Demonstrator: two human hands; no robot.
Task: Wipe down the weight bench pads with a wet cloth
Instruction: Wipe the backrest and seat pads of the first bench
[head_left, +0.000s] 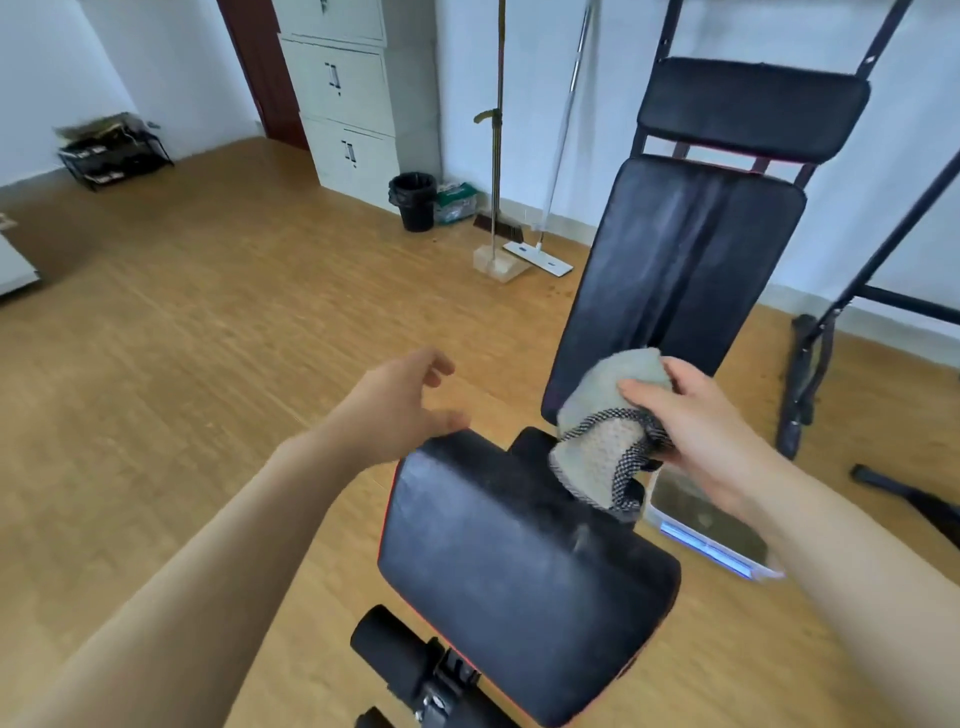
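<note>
Cloth (602, 441) bunched in right hand (696, 426) grip, thumb on top. Held at gap between seat pad (519, 561) and tilted back pad (680, 270); lower end over seat pad far edge, contact unclear. Left hand (400, 405) released, fingers loose, nothing held, just off seat pad far-left corner. Head pad (753, 109) above back pad. Basin (706, 525) on floor under right wrist.

You've got seat pad (519, 561) lower centre, back pad (675, 260) above it, cloth (602, 431) at their junction; bin (413, 200) upper centre, cabinets (353, 104) left of it.
</note>
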